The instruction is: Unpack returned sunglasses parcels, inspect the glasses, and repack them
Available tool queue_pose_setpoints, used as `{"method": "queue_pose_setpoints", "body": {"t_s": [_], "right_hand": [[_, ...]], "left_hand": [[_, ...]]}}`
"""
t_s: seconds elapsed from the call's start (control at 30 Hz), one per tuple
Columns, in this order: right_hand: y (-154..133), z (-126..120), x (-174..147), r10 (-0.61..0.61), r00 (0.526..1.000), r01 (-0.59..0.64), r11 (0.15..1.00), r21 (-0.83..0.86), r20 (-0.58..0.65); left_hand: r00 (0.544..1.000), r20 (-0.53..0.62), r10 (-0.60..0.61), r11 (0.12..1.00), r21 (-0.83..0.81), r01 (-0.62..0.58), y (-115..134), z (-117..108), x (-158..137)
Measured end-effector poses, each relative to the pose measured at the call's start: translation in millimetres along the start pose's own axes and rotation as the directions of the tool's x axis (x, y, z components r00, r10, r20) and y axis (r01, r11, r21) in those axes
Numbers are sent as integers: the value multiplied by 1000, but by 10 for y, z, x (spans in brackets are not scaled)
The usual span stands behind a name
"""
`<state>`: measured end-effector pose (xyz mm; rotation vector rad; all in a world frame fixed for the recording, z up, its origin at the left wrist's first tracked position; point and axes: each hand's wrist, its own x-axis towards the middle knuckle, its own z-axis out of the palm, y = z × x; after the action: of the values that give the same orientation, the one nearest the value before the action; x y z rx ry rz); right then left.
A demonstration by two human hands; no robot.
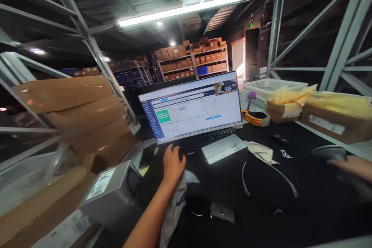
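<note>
My left hand (173, 164) lies at the left end of the black keyboard (193, 144), its fingers apart and nothing in them. A monitor (194, 112) showing a web page with a green block stands just behind the keyboard. At the right edge, my right hand (353, 166), partly cut off and blurred, is closed round a dark grey barcode scanner (329, 152). Between the hands are a shallow white box (223, 150) with a label, a cream cloth (261, 153) and two thin curved strips, one of them the longer strip (286, 180). A whitish bag (174, 213) lies under my left forearm.
Brown cartons (84, 112) are stacked at the left, beside a grey labelled box (109, 186). A tape dispenser (255, 117), a purple-capped bottle (251, 100), a white basket (276, 84) and a carton with yellow packing (334, 122) stand at the right. A mouse (279, 138) rests on the black mat.
</note>
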<state>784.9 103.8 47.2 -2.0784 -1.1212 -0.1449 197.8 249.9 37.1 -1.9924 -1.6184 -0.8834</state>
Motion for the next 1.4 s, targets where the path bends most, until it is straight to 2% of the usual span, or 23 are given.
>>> {"method": "queue_pose_setpoints", "body": {"t_s": [0.07,0.1,0.2,0.33,0.4,0.43,0.5,0.57,0.6,0.67,0.73,0.83,0.9,1.07,1.17,1.27,1.4], "right_hand": [[133,39,74,95,979,-80,993,-88,179],[166,39,64,126,967,-99,987,-127,223],[116,-27,-121,149,968,-97,964,-249,201],[-191,-183,-513,67,994,-23,908,-419,90],[-357,-229,-687,-90,982,149,906,-395,163],[-425,-234,-766,-213,946,286,903,-320,244],[-522,-200,-910,-450,803,525,845,-105,391],[-564,-115,-1036,-591,655,644,763,62,470],[-570,-61,-1089,-628,607,671,733,108,486],[-564,49,-1166,-686,554,698,691,185,471],[-549,135,-1200,-734,535,703,662,261,418],[-538,182,-1199,-773,540,700,632,333,332],[-545,169,-1194,-780,566,693,626,358,268],[-633,78,-1262,-695,719,641,681,355,35],[-733,4,-1334,-619,783,598,725,340,-58],[-819,-79,-1386,-585,805,579,743,335,-94],[-838,-92,-1401,-611,783,611,722,324,-116]], "left_hand": [[999,36,-18,1000,-21,19,-32,109,-34],[998,53,-25,999,-32,27,-54,149,-52],[994,107,-32,997,-72,40,-142,225,-84],[990,143,-18,991,-129,37,-250,255,-67],[994,105,12,986,-167,5,-265,243,-41],[996,84,27,983,-186,-11,-261,228,-27],[997,62,54,977,-212,-40,-236,179,6],[996,57,75,973,-221,-60,-204,107,43],[996,51,78,973,-222,-65,-189,62,63],[997,42,68,973,-223,-57,-164,-47,100],[998,36,44,970,-241,-34,-135,-179,131],[999,35,5,961,-275,5,-70,-380,155],[999,36,-24,959,-282,33,-24,-477,162],[1000,1,-19,964,-264,18,16,-528,175],[1000,-21,12,964,-264,-17,15,-503,173],[998,-49,34,958,-283,-47,25,-485,165],[998,-56,42,958,-282,-56,9,-498,165]]}}
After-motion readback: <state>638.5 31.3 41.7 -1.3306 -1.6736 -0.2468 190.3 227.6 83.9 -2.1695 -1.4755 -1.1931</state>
